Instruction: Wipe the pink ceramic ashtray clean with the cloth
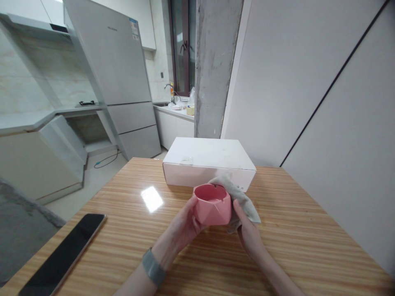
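Note:
My left hand (182, 228) grips a pink faceted bowl (212, 203) from its left side, fingers curled under it, just above the wooden table (129, 213). My right hand (248, 234) is closed on a beige cloth (239, 193) and presses it against the bowl's right side. The cloth drapes up behind the bowl's rim. A grey band (153, 267) sits on my left wrist.
A white cardboard box (206, 162) lies right behind the bowl. A dark phone (63, 255) rests face up at the table's near left. Beyond the table are a grey fridge (119, 74), a concrete pillar (214, 65) and a counter with a sink.

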`<state>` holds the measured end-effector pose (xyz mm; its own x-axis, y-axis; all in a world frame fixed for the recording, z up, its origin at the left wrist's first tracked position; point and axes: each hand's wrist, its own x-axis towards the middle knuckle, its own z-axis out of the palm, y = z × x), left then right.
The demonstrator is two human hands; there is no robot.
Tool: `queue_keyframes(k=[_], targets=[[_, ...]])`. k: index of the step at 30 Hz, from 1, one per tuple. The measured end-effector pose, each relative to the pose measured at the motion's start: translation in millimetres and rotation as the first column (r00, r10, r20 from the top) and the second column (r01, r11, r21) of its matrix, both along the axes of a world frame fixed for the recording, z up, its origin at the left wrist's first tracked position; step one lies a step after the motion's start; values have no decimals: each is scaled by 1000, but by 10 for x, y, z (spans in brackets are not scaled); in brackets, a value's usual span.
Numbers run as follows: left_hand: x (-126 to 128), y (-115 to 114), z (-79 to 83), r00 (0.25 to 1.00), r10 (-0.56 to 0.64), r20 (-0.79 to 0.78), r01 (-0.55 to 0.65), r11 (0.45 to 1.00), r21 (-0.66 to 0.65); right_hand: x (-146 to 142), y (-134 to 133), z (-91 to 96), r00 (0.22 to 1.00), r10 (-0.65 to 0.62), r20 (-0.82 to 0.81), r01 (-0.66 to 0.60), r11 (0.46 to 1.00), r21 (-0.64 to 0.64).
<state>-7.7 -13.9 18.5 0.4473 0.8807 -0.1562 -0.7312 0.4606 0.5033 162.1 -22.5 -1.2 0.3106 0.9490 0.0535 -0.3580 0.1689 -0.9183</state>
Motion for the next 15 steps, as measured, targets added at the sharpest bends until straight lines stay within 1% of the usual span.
queue_keyframes(k=[4,7,9,12,15], targets=[[54,-9,-47,1000,-22,5,22,1000,-13,28,71,-19,996,-17,-87,9,997,-82],[104,-27,-38,1000,8,-9,-8,999,-49,-18,69,24,984,50,-173,-66,994,-90],[123,-31,-28,999,37,-33,-39,997,-63,-66,45,59,969,77,-234,-107,987,-118],[123,-27,-10,995,80,-60,-84,995,-52,-118,4,82,954,27,-299,-85,979,-184],[116,-32,13,991,119,-63,-120,993,-13,-134,-30,37,959,-14,-282,-43,980,-196]])
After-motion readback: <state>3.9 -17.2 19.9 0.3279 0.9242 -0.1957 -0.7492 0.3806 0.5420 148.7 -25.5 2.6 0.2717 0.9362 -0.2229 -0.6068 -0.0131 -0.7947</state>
